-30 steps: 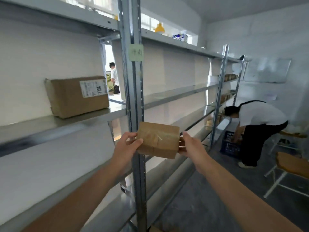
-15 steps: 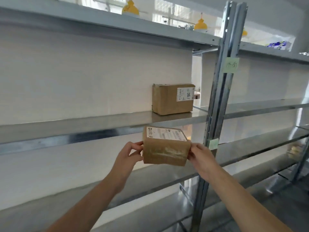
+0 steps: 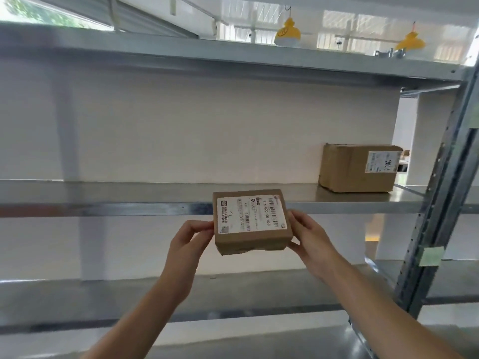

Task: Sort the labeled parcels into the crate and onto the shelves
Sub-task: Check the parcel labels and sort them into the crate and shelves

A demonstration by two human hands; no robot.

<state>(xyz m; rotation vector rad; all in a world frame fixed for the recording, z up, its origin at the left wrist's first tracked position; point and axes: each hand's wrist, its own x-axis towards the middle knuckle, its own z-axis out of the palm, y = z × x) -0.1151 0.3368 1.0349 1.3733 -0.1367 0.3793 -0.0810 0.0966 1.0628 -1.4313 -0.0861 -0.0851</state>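
- The left hand pinches the left side of a small box with its thumb and curled fingers.
- The right hand holds the right side of the same box, thumb on the top edge and fingers under it.
- The small box is up in the air, in front of the edge of the middle shelf.
- A white label with black bars and print is on the top of the box, facing up.
- A bigger box sits on the middle shelf, far to the right, well apart from the small box.
- It has a white label on its front too.
- A grey metal post stands at the right, with a green note stuck on it.
- Two yellow lamps hang above the top shelf.
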